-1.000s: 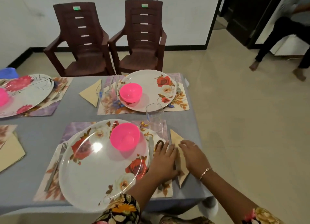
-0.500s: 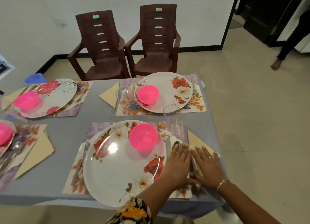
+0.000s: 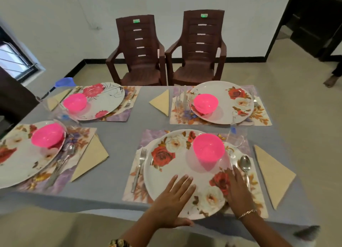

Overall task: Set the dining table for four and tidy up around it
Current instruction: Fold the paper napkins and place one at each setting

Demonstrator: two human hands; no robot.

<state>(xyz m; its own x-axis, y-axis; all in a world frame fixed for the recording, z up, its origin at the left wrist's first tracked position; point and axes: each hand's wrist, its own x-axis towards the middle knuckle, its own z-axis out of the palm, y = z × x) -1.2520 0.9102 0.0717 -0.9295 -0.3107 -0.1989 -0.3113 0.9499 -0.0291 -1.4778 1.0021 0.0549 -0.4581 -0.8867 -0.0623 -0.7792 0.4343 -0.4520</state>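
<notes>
The grey table (image 3: 120, 135) carries several place settings, each a floral plate with a pink bowl on a placemat. On the nearest plate (image 3: 172, 172) stands a pink bowl (image 3: 208, 147). My left hand (image 3: 173, 202) lies flat on the plate's near rim with fingers straight. My right hand (image 3: 237, 189) rests with straight fingers on the plate's right rim, beside a spoon (image 3: 245, 164). A fork (image 3: 139, 165) lies left of the plate, a clear glass (image 3: 237, 137) stands behind it, and a folded beige napkin (image 3: 273, 174) lies to the right.
Two brown plastic chairs (image 3: 140, 50) (image 3: 199, 47) stand behind the table against the white wall. The table's near edge runs just under my wrists. A doorway opens at the upper right, where a person's foot (image 3: 330, 81) shows. A blue object (image 3: 64, 82) sits at the far left corner.
Both hands moved left from the spoon and napkin onto the near plate's rim. The camera swung left, showing more of the left settings.
</notes>
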